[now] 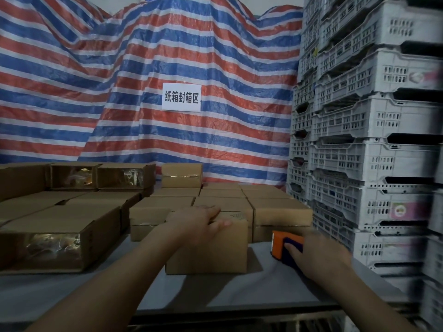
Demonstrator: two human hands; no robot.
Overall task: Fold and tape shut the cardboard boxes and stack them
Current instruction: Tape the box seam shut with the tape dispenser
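A small closed cardboard box [211, 250] stands on the grey table [72, 291], just in front of me. My left hand [196, 221] rests on its top, fingers spread over the far edge. To its right, my right hand [316, 252] grips an orange and dark blue tape dispenser [279, 245] that sits on the table beside the box. Behind the box, several taped boxes [223, 200] are packed in rows, with one more box [181, 175] stacked on top at the back.
At the left lie larger cardboard boxes [48, 238] with shiny film-covered open sides. A tall stack of grey plastic crates [371, 149] walls off the right. A striped tarp [143, 80] with a white sign hangs behind. The table's front edge is near me.
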